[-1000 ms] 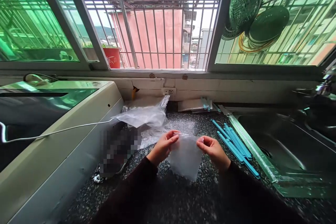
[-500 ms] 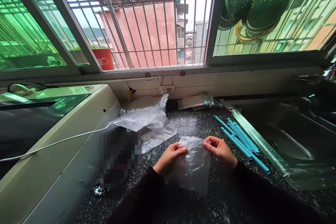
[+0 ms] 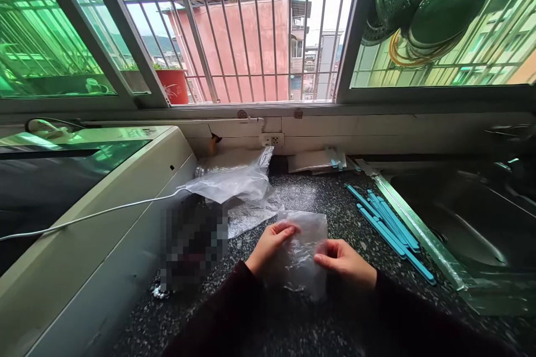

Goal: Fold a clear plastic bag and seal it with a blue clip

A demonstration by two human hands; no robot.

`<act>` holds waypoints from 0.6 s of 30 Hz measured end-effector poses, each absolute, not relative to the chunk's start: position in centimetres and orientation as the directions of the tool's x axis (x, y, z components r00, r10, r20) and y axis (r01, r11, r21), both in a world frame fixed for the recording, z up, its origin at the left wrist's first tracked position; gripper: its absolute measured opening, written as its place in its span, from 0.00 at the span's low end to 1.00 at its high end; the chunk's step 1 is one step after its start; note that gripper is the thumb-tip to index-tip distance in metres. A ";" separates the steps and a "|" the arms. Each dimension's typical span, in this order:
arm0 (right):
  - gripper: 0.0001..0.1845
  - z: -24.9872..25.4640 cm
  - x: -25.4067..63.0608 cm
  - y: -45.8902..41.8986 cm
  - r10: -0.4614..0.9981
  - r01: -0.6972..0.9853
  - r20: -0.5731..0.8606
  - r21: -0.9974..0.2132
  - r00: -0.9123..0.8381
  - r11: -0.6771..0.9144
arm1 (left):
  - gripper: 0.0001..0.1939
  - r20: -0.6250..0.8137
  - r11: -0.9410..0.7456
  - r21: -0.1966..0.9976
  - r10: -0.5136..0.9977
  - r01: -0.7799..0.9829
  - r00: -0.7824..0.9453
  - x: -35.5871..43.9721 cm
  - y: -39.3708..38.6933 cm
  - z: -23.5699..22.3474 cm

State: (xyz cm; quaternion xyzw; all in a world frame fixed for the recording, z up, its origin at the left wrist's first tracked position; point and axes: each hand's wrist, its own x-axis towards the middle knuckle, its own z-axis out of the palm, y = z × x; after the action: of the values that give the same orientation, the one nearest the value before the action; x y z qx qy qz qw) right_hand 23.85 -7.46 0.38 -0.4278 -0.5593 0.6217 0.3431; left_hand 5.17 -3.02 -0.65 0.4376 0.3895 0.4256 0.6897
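A small clear plastic bag [image 3: 304, 240] is held over the dark speckled countertop [image 3: 293, 323]. My left hand [image 3: 270, 245] pinches the bag near its upper left edge. My right hand [image 3: 343, 261] grips its right side lower down, fingers pointing left onto the plastic. A bunch of light blue sticks [image 3: 387, 226] lies on the counter to the right of my right hand. A heap of larger crumpled clear bags [image 3: 234, 184] sits just behind my left hand.
A white appliance [image 3: 84, 223] with a white cable [image 3: 92, 215] stands at the left. A steel sink [image 3: 464, 217] lies at the right. A blurred dark object [image 3: 192, 242] rests by the appliance. Flat packets [image 3: 316, 160] lean under a wall socket [image 3: 271, 139] and barred window.
My right hand has slid from the bag's top right corner down to its right side. The bag has sunk lower and crumpled a little. The camera view shifted slightly.
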 end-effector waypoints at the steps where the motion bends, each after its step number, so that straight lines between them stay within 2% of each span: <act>1: 0.22 0.3 23.8 -7.6 0.901 0.056 -0.149 -0.989 -0.407 -0.138 | 0.16 -0.163 0.248 0.939 0.930 -0.237 0.330 5.1 -3.0 -0.7; 5: 0.23 0.2 23.8 -7.6 0.881 0.158 -0.145 -0.984 -0.451 -0.081 | 0.13 -0.159 0.235 0.947 0.935 -0.220 0.318 4.7 -3.2 -0.6; 8: 0.21 0.9 24.5 -7.2 0.876 0.316 -0.164 -0.949 -0.454 -0.014 | 0.11 -0.198 0.261 0.939 0.943 -0.224 0.268 4.5 -3.1 -0.2; 10: 0.16 1.9 25.9 -6.7 0.907 0.450 -0.155 -0.892 -0.391 0.041 | 0.09 -0.194 0.246 0.943 0.953 -0.222 0.233 4.3 -3.1 0.2; 12: 0.11 3.1 28.0 -6.1 0.963 0.625 -0.090 -0.775 -0.255 0.093 | 0.08 -0.158 0.208 0.953 0.961 -0.220 0.225 4.2 -3.1 0.5; 13: 0.09 3.6 29.3 -5.9 0.989 0.735 -0.040 -0.673 -0.141 0.078 | 0.08 -0.144 0.196 0.956 0.962 -0.218 0.233 4.2 -3.2 0.7; 15: 0.08 4.4 32.1 -5.9 0.996 0.900 0.020 -0.432 0.082 -0.066 | 0.07 -0.143 0.200 0.957 0.955 -0.209 0.259 4.1 -3.3 0.8; 18: 0.09 4.4 35.1 -6.7 0.951 0.933 0.037 -0.208 0.308 -0.294 | 0.06 -0.199 0.254 0.941 0.950 -0.223 0.242 4.2 -3.5 0.9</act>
State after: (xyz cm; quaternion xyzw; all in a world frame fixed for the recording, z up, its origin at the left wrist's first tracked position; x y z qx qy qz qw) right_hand 35.14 -6.66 4.43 -0.8030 -0.5864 0.0465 0.0956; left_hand 4.16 -3.48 0.90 0.4230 0.4296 0.4407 0.6650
